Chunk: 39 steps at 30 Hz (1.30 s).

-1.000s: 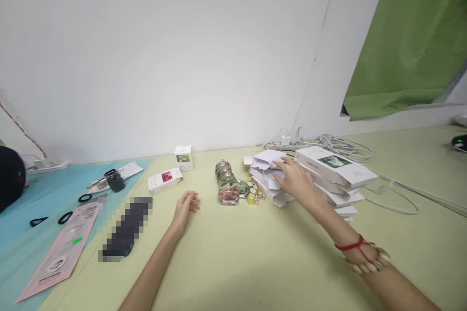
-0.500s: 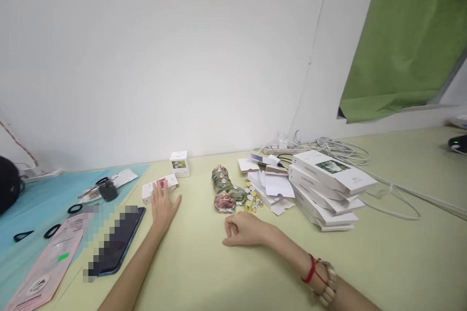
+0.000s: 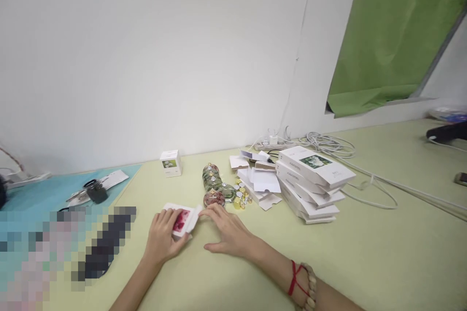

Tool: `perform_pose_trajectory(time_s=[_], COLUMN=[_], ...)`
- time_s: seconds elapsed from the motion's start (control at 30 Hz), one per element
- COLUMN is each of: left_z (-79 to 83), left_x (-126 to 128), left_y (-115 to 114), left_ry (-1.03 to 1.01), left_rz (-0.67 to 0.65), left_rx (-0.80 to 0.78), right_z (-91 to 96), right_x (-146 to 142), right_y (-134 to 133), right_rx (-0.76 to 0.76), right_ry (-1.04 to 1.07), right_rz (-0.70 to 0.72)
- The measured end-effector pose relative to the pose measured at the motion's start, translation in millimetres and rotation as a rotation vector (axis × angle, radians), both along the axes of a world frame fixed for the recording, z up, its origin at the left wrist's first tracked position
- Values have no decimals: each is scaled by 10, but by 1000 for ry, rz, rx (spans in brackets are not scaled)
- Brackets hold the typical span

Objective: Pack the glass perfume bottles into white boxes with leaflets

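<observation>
On the yellow-green bench (image 3: 204, 284), one box (image 3: 170, 164) looks closed; bottles (image 3: 213, 198) stand unboxed; left of them, the left hand (image 3: 163, 233) clasps a red-flowered carton (image 3: 182, 221), flap (image 3: 193, 218) unclosed; the right hand (image 3: 231, 233), thumb and fingers apart, is at that flap.

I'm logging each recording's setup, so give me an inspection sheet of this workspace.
Surface: yellow-green tabletop; blue covering at left.
Job's things: white carton with pink-flower picture, its flap end pointing right.
Clutter: glass bottles with gold caps beside them; stacked white cartons; dark jar.
Grips: left grip holds the flower carton; right grip open at its flap end, contact unclear.
Cables: white cables coiled near a power strip.
Surroundings: white wall; green cloth at right.
</observation>
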<state>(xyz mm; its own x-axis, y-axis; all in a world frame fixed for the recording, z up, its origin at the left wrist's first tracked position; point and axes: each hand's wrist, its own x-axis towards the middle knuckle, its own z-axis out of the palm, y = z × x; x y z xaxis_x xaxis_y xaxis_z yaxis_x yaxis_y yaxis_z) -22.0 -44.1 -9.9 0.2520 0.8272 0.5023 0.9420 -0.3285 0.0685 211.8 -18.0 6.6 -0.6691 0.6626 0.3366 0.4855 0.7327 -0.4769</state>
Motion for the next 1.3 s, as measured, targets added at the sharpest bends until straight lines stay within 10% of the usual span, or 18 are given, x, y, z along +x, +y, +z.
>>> perform_pose_trajectory(time_s=[0.27,0.77,1.3], left_z=[22,126,-73], left_x=[221,315,236], left_y=[-301,-584,-626], left_ry=[-285,-329,-219], left_rz=[-188,-243,-359], left_rx=[44,52,312], right_z=[-84,-257,-268], right_x=[-265,-277,-191], right_y=[-119,-213,-535], right_rx=[85,173,235], right_ry=[206,177,127], right_rz=[218,-168,-260])
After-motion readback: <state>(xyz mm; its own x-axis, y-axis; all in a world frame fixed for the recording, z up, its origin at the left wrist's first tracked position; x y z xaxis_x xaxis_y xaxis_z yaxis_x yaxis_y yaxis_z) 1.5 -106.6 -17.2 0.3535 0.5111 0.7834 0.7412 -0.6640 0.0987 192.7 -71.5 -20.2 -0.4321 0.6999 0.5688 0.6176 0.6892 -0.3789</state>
